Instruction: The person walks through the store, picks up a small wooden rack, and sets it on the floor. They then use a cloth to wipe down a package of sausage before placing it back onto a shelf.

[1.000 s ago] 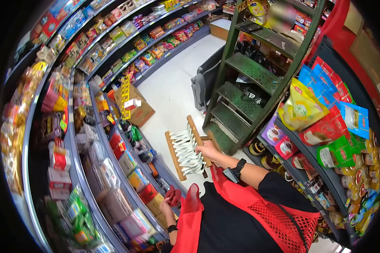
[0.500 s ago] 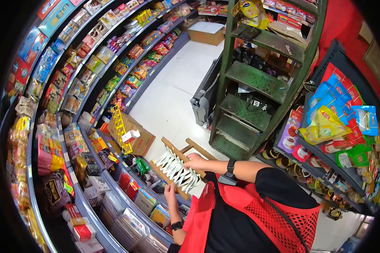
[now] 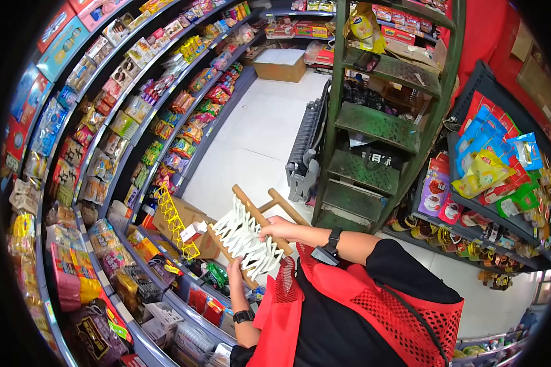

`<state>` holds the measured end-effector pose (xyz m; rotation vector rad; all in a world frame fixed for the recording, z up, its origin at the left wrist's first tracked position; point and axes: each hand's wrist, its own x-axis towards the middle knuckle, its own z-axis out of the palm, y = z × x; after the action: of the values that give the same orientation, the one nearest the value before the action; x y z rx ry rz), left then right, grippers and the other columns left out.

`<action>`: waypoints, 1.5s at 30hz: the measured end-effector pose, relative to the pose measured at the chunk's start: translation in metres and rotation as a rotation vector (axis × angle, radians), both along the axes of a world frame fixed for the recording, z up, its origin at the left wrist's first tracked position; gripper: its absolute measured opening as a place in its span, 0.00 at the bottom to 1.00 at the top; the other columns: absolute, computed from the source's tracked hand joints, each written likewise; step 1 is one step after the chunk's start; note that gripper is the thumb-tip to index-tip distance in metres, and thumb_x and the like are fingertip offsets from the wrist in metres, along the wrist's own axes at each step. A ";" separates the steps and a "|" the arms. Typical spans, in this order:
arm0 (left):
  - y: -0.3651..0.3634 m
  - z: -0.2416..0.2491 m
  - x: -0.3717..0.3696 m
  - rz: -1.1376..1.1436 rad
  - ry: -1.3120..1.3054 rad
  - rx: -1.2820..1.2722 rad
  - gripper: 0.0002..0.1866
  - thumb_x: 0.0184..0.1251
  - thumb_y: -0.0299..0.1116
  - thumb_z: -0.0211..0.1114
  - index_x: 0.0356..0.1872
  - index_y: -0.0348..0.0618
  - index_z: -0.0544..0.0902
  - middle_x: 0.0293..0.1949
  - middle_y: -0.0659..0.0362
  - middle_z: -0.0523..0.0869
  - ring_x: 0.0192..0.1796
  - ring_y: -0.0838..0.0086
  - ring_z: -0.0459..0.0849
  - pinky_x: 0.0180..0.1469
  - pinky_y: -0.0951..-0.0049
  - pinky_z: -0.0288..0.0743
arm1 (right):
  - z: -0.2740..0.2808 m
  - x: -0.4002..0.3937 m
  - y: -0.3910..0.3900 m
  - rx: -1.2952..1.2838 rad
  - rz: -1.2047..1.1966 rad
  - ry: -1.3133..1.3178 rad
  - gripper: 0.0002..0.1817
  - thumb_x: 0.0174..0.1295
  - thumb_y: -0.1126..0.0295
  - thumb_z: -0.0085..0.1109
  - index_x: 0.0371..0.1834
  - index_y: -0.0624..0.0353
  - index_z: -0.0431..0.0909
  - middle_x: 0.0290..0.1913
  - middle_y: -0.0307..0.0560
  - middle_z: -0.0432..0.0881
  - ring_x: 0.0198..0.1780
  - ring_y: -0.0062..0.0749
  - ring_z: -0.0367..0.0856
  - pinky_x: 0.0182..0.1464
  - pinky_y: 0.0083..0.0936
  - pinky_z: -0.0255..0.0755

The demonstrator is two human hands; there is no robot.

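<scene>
A folding stool (image 3: 245, 235) with brown wooden bars and a criss-crossed white cord seat is held in front of my body, its seat facing up. My right hand (image 3: 277, 228) wraps around the bar on the right. My left hand (image 3: 234, 270) grips the lower part of the left bar, its fingers partly hidden by the bar. More of the wooden frame shows beyond my right hand, while the lower legs are mostly out of sight.
Curved shelves of packaged snacks (image 3: 128, 122) run along the left. Ahead stand a green metal step ladder (image 3: 376, 125) and a dark radiator-like heater (image 3: 304, 144). A cardboard box (image 3: 208, 244) and yellow rack (image 3: 176, 223) sit by the shelves. More shelves (image 3: 471, 208) are on the right.
The view has shifted slightly. The stool's two seat bars look a little farther apart, with the cords more spread. My left hand has moved up along the left bar.
</scene>
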<state>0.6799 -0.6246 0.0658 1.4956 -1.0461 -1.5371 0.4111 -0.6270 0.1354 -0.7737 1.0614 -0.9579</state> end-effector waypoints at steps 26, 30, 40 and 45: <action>-0.341 0.046 -0.004 -0.131 -0.589 -0.350 0.12 0.49 0.28 0.69 0.29 0.36 0.73 0.19 0.58 0.77 0.16 0.73 0.76 0.16 0.72 0.71 | 0.147 -0.352 -0.189 -0.087 -1.696 1.377 0.37 0.51 0.51 0.71 0.56 0.65 0.67 0.49 0.60 0.75 0.51 0.53 0.76 0.52 0.42 0.72; -0.376 0.048 0.015 -0.157 -0.551 -0.351 0.09 0.52 0.29 0.67 0.27 0.36 0.76 0.20 0.59 0.78 0.17 0.74 0.74 0.18 0.72 0.70 | 0.173 -0.448 -0.186 0.548 -1.606 1.544 0.57 0.44 0.34 0.70 0.68 0.64 0.57 0.61 0.69 0.70 0.61 0.63 0.73 0.58 0.52 0.71; -0.427 0.058 0.023 -0.047 -0.503 -0.240 0.12 0.46 0.32 0.70 0.24 0.33 0.79 0.23 0.57 0.79 0.25 0.71 0.77 0.29 0.68 0.71 | 0.165 -0.530 -0.211 0.865 -1.332 1.554 0.53 0.53 0.40 0.67 0.69 0.70 0.55 0.63 0.68 0.72 0.63 0.57 0.75 0.61 0.49 0.71; -0.496 0.049 0.020 -0.140 -0.577 -0.289 0.14 0.45 0.35 0.71 0.27 0.32 0.82 0.26 0.52 0.78 0.30 0.63 0.79 0.35 0.64 0.72 | 0.182 -0.539 -0.188 0.775 -1.261 1.756 0.51 0.47 0.43 0.72 0.55 0.81 0.61 0.52 0.72 0.80 0.56 0.58 0.80 0.58 0.46 0.74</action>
<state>0.6997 -1.1210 0.1149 1.7218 -1.6529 -0.9917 -0.1281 -0.8149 0.3171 0.0316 3.4247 -0.4647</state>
